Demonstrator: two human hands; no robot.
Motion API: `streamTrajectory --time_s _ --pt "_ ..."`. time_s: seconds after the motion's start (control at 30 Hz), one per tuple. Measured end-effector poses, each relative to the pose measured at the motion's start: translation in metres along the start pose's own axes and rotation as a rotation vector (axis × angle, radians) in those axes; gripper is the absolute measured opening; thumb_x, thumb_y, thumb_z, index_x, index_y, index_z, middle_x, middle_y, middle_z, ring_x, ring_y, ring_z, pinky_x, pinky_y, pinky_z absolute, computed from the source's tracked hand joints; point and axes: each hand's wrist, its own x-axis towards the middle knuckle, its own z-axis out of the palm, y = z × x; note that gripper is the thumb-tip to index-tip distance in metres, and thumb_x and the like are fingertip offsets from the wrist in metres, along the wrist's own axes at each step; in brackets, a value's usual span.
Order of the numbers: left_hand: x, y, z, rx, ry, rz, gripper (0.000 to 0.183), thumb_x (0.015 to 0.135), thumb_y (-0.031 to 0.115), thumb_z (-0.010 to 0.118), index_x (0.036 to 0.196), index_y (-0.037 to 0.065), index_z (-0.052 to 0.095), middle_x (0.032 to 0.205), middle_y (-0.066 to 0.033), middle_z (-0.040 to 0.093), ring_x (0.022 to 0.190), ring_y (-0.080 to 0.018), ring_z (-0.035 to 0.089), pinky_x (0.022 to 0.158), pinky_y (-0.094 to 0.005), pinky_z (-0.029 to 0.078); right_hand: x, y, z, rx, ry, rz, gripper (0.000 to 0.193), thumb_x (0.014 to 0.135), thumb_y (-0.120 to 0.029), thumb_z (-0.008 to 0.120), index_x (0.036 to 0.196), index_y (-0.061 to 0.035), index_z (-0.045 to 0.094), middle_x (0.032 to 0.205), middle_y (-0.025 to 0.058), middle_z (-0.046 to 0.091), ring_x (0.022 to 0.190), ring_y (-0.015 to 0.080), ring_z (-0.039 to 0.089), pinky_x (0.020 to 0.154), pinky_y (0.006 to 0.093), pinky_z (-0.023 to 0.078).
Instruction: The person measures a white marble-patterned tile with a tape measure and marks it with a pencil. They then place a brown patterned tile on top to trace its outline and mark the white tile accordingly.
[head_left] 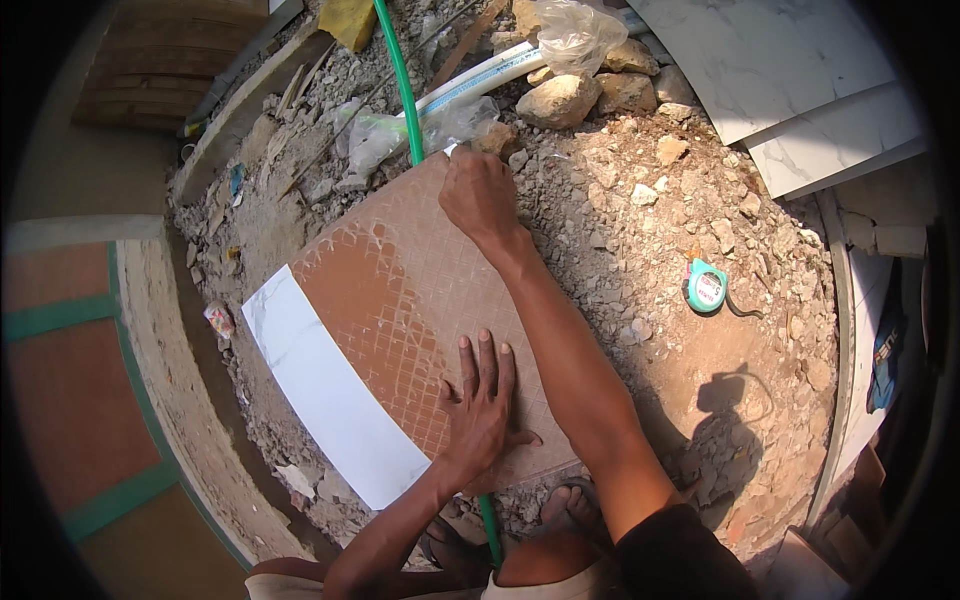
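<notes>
A tile [400,270] lies with its brown, grid-ribbed back up, part of it a darker orange-brown. Along its left edge shows a white marbled tile strip [335,390]; whether it is a separate piece underneath, I cannot tell. My left hand [480,415] rests flat on the near part of the ribbed back, fingers spread. My right hand [478,195] is closed at the tile's far corner. A small white bit peeks out beside its fingers, but what they grip is hidden. A green hose [400,80] passes under the tile and reappears near my feet.
A turquoise tape measure [706,287] lies on the rubble to the right. Large white marbled tiles [800,90] stand at the far right. Stones [560,100], clear plastic and a white pipe [480,80] lie beyond the tile. A concrete edge [180,370] runs along the left.
</notes>
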Motion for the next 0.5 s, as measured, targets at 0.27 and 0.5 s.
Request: streamTrajectory --time_s 0.27,0.5 --pt "0.001 0.002 0.0 -0.014 -0.027 -0.031 0.151 0.046 0.059 0.091 0.159 0.002 0.009 0.164 -0.0305 -0.01 0.15 -0.0528 -0.01 0.103 -0.0801 0.019 0.014 0.004 0.009 0.01 -0.067 0.065 0.014 0.086 -0.008 0.054 0.082 0.0018 0.063 0.086 0.0292 0.067 0.086 0.0497 0.065 0.082 0.056 0.051" --pt "0.001 0.0 0.003 -0.014 0.017 0.006 0.156 0.044 0.057 0.093 0.16 0.004 0.004 0.164 -0.0305 -0.011 0.149 -0.0532 -0.012 0.108 -0.0773 0.016 0.013 -0.001 -0.006 -0.055 -0.084 0.026 0.014 0.079 -0.007 0.062 0.085 0.0035 0.069 0.086 0.0296 0.069 0.084 0.0471 0.069 0.078 0.051 0.057"
